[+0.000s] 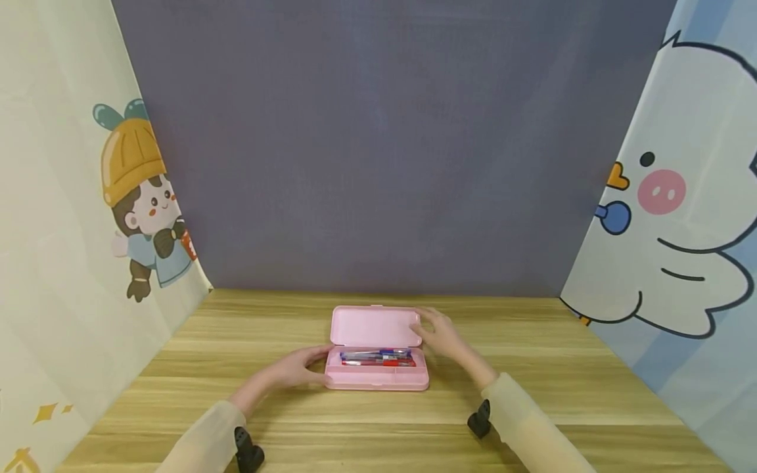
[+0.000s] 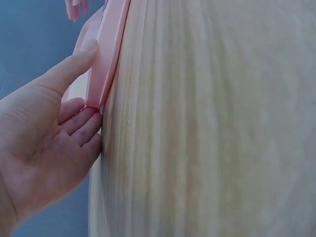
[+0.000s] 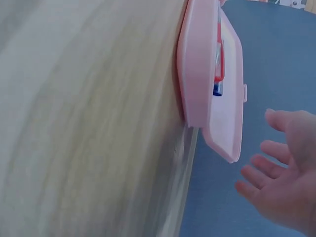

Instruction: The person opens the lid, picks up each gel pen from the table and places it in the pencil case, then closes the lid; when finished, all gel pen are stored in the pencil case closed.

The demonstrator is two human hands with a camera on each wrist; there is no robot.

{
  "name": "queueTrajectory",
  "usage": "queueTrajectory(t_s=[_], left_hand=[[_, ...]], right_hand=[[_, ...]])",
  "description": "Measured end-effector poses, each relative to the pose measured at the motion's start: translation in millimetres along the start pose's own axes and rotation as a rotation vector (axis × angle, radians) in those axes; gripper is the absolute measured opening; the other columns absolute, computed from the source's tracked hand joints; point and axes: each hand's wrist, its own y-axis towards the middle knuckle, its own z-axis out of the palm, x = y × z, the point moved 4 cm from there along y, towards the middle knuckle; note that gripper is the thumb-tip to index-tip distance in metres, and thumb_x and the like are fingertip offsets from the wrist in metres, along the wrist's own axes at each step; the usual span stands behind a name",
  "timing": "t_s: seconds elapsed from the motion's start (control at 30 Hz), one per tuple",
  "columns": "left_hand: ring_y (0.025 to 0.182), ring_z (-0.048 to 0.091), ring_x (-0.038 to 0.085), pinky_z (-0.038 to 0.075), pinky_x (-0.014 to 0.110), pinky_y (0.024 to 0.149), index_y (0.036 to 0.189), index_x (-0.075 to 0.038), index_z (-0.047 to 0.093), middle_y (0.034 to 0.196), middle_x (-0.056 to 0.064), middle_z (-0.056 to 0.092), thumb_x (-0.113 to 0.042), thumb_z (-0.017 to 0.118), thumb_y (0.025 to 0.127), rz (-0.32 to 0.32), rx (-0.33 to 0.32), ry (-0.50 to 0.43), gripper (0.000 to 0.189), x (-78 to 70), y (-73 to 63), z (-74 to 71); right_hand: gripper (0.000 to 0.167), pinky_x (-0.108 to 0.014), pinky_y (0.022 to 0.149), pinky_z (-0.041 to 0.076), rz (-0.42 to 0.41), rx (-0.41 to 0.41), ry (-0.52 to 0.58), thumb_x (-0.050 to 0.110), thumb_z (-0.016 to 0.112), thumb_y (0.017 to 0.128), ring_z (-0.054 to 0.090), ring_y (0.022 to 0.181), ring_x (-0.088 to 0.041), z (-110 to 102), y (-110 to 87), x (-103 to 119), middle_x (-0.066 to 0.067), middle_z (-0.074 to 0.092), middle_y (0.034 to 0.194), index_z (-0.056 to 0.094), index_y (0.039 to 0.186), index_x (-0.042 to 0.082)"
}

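Note:
A pink pencil case lies on the table with its lid tipped back. Several pens, with blue and red caps, lie in its rear compartment. My left hand grips the case's left end, thumb at the front and fingers toward the back; the left wrist view shows the thumb against the pink wall. Beside the lid's right edge is my right hand, fingers spread and holding nothing. In the right wrist view that hand stands apart from the lid.
The wooden table reaches back to a dark grey-blue panel. Cartoon-printed walls flank it on both sides. A dark strap-on device sits at each sleeve.

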Motion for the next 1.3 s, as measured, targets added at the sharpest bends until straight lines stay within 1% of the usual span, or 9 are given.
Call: queueTrajectory(t_s=[0.13,0.27,0.37,0.43,0.63,0.8,0.97,1.13,1.3], left_hand=[[0.134,0.036,0.039,0.026,0.055,0.112,0.144,0.001,0.033,0.142,0.024,0.041,-0.032,0.072,0.082,0.009,0.016,0.006,0.080,-2.4,-0.8,-0.2],[0.134,0.035,0.040,0.026,0.055,0.112,0.143,0.002,0.032,0.142,0.025,0.041,-0.030,0.072,0.083,0.008,0.026,-0.002,0.079,-4.1,-1.7,-0.4],[0.133,0.036,0.040,0.026,0.055,0.112,0.143,0.002,0.033,0.142,0.025,0.041,-0.028,0.072,0.083,0.001,0.029,-0.016,0.078,-5.3,-2.2,0.2],[0.133,0.036,0.040,0.026,0.056,0.112,0.143,0.002,0.033,0.142,0.026,0.041,-0.027,0.073,0.082,0.000,0.030,-0.020,0.078,-5.2,-1.8,1.0],[0.133,0.036,0.040,0.027,0.056,0.111,0.143,0.002,0.034,0.142,0.025,0.041,-0.027,0.072,0.082,0.019,0.023,-0.010,0.077,-2.4,0.8,1.9],[0.134,0.033,0.043,0.026,0.057,0.111,0.146,0.004,0.020,0.145,0.028,0.034,-0.022,0.072,0.083,0.031,0.023,-0.070,0.085,-2.6,0.7,0.0],[0.133,0.033,0.045,0.024,0.057,0.111,0.143,0.010,0.008,0.144,0.031,0.033,-0.018,0.072,0.082,0.036,0.019,-0.119,0.093,-3.7,-0.6,-1.7],[0.133,0.034,0.043,0.023,0.055,0.112,0.146,0.007,0.000,0.144,0.030,0.034,-0.021,0.073,0.081,0.016,0.010,-0.115,0.102,-2.9,-0.8,-1.8],[0.133,0.033,0.044,0.027,0.056,0.111,0.149,0.002,0.005,0.144,0.031,0.033,-0.022,0.072,0.083,0.015,0.020,-0.104,0.097,-3.0,-2.1,-0.9]], right_hand=[[0.060,-0.062,0.107,0.028,0.019,0.036,-0.001,0.033,0.056,0.093,0.035,0.128,-0.050,1,0.0,-6,-0.032,0.038,0.140,0.042,0.137,-0.006],[0.065,-0.057,0.113,0.023,0.121,0.133,0.031,0.031,0.055,0.094,0.029,0.134,-0.046,4,2.6,-12,-0.029,0.029,0.147,0.031,0.143,-0.005],[0.067,-0.053,0.113,0.027,0.180,0.174,0.041,0.032,0.054,0.095,0.034,0.134,-0.042,7,4.6,-16,-0.026,0.030,0.148,0.028,0.144,-0.005],[0.066,-0.051,0.111,0.032,0.190,0.160,0.080,0.030,0.055,0.095,0.040,0.130,-0.041,7,5.6,-18,-0.027,0.034,0.145,0.029,0.143,-0.007],[0.062,-0.053,0.105,0.039,0.124,0.058,0.176,0.022,0.060,0.092,0.048,0.122,-0.043,-3,5.6,-15,-0.031,0.044,0.136,0.035,0.138,-0.012],[0.058,-0.055,0.103,0.040,0.103,0.016,0.211,0.019,0.062,0.091,0.050,0.121,-0.041,-11,0.9,-9,-0.027,0.050,0.132,0.040,0.137,-0.007],[0.050,-0.050,0.099,0.046,0.050,-0.034,0.219,0.017,0.061,0.091,0.056,0.112,-0.037,-20,-6.7,0,-0.022,0.058,0.119,0.047,0.132,-0.008],[0.035,-0.042,0.091,0.052,0.061,-0.018,0.216,0.023,0.050,0.098,0.060,0.101,-0.029,-26,-15.9,9,-0.013,0.062,0.104,0.063,0.118,-0.003],[0.045,-0.038,0.090,0.052,0.130,0.077,0.244,0.034,0.038,0.102,0.063,0.099,-0.024,-27,-25.8,8,-0.010,0.068,0.101,0.071,0.101,0.004]])
